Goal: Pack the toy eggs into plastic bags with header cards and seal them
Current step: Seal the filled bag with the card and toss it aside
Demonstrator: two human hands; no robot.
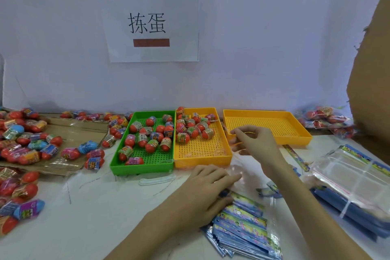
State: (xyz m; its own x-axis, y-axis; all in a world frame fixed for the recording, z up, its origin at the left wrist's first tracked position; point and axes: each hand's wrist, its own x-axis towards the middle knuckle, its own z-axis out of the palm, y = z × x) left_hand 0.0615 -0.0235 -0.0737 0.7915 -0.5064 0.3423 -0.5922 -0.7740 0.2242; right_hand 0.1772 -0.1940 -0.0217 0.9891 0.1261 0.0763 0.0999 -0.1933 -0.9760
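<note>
Three trays sat in a row at 12 o'clock on the table point(109, 213), head view only. Green tray point(143, 167) held loose toy eggs point(145, 139); middle yellow tray point(202, 159) had eggs bunched at its far end; right yellow tray point(268, 126) held none. More eggs lay on cardboard point(69, 126) at 9 o'clock, and sealed-looking bags of eggs point(329, 120) sat at 2 o'clock.

Left hand point(207, 188) lay at 6 o'clock with fingers fairly straight, pressing down a clear plastic bag point(238, 175) that was hard to make out against the table. Right hand point(255, 141) hovered over the gap between the two yellow trays, thumb and forefinger pinched narrow on a thin strip point(237, 143), likely the bag's adhesive liner, though blur made that uncertain. Stack of header cards point(244, 224) sat just beside the left wrist at 5 o'clock; pile of empty bags point(350, 177) at 3 o'clock.

Judgement: sealing or opening step, no egg visibly in the bag, so the task was early for this unit.

Risks: thin film could cling and fold onto its own glue strip if the left hand let go; peeled liner could drop into the trays; the left forearm was close enough to the card stack to knock it askew.
</note>
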